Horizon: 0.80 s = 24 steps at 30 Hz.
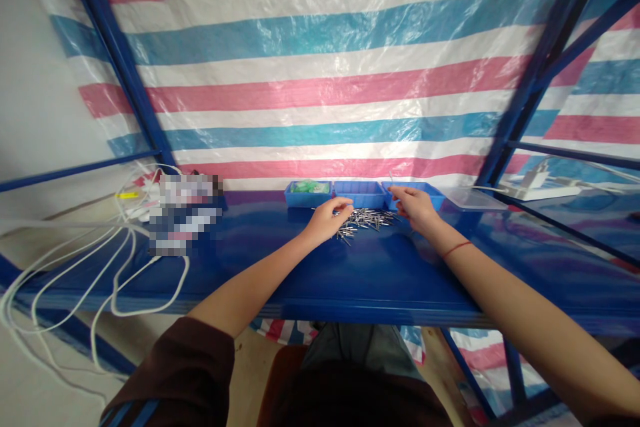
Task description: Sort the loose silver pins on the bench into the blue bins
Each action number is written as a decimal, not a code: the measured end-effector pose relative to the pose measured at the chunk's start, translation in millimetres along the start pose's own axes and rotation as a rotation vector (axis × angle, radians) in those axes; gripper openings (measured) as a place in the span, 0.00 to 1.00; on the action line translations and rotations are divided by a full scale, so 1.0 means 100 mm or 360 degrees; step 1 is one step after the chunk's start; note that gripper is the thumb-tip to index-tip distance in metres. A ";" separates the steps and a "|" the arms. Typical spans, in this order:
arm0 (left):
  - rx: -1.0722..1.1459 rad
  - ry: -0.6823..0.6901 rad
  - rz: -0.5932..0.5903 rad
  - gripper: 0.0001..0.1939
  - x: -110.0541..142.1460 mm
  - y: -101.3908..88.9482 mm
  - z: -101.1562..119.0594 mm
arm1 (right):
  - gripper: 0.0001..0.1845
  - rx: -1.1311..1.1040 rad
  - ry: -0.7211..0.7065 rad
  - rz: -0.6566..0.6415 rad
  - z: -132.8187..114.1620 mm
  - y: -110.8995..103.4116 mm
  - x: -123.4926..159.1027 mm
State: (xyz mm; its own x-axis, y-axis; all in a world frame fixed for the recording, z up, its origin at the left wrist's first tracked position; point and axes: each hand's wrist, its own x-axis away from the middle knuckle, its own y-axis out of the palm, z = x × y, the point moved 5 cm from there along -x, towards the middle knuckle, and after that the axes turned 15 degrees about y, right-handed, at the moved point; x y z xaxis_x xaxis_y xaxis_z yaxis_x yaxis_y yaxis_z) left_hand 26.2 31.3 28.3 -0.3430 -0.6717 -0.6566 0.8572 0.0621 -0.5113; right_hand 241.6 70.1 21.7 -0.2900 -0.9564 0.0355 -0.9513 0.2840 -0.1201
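Note:
A loose pile of thin silver metal pins (pixel 373 218), rivet-like in shape, lies on the blue tabletop. My left hand (pixel 330 219) rests at the pile's left edge, thumb and fingers curled together; whatever is between them is too small to make out. To the right of the pile, my right hand (pixel 414 207) is raised in front of the right blue bin (pixel 434 198), its thumb and forefinger pinched. A thin, pale pin-like sliver shows faintly above those fingertips. The middle blue bin (pixel 359 195) stands behind the pile. Green packets (pixel 311 187) fill the left blue bin (pixel 307 199).
A clear plastic lid (pixel 475 199) lies right of the bins. White power strips (pixel 543 185) sit further right. White cables (pixel 127 267) loop over the table's left end beside a blurred-out patch (pixel 185 213). Blue metal posts (pixel 530 87) frame a striped sheet behind.

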 end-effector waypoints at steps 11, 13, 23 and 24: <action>-0.0030 0.0065 -0.0104 0.11 0.00 0.04 -0.01 | 0.11 0.1414 -0.0675 -0.0522 -0.06 0.29 0.22; -0.0030 0.0081 -0.0116 0.11 0.00 0.04 -0.01 | 0.08 0.1712 -0.0715 -0.0535 -0.04 0.40 0.34; -0.0368 0.0451 -0.0330 0.11 0.02 0.09 0.05 | 0.09 0.1976 -0.1181 -0.0367 -0.15 0.50 0.69; -0.0436 0.0497 -0.0361 0.11 0.02 0.10 0.06 | 0.10 0.1904 -0.1214 -0.0391 -0.17 0.51 0.72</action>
State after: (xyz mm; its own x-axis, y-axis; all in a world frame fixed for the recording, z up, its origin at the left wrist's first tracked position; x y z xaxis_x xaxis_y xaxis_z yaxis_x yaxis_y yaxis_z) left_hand 36.2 25.9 25.3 -0.6452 -0.4390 -0.6253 0.6287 0.1600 -0.7610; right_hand 170.0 16.6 35.1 0.3551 -0.8831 -0.3068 -0.1997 0.2489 -0.9477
